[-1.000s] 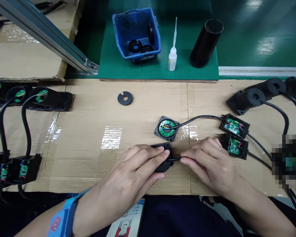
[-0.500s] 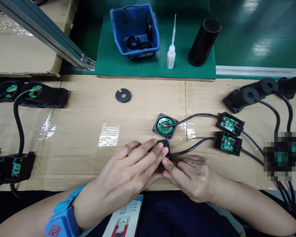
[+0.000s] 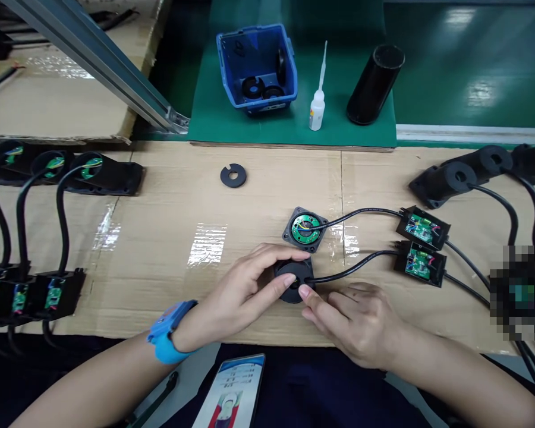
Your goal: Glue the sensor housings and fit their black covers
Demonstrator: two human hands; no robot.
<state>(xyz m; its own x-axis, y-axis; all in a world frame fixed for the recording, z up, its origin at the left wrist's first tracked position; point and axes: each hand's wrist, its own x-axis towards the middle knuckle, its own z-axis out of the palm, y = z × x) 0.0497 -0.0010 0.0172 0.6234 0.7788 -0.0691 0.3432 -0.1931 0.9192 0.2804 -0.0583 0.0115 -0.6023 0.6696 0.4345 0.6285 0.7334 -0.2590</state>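
A black slotted disc point(image 3: 289, 292) sits over a square black base below the middle of the bench, with a black cable point(image 3: 352, 267) coming out on its right. My left hand point(image 3: 245, 291) curves round it, thumb on the disc near its hole and fingers along the far side. My right hand point(image 3: 356, 324) has curled fingers, its thumb and forefinger pressed to the disc's right edge beside the cable. Just beyond lies a second square base point(image 3: 305, 229), uncovered, showing a green round circuit board with thin wires. A loose slotted disc point(image 3: 233, 175) lies farther off.
Two black boxes with circuit boards point(image 3: 421, 264) lie right, cabled to the bases. Black tubular housings stand at right point(image 3: 458, 178) and left point(image 3: 107, 172). Behind are a blue bin point(image 3: 256, 65) holding discs, a white dropper bottle point(image 3: 317, 110) and a black cylinder point(image 3: 375, 86).
My left hand has drawn back from covering the part, spreading its thumb from its fingers, so the disc now shows. My right hand stays at the disc's edge. The view has shifted left.
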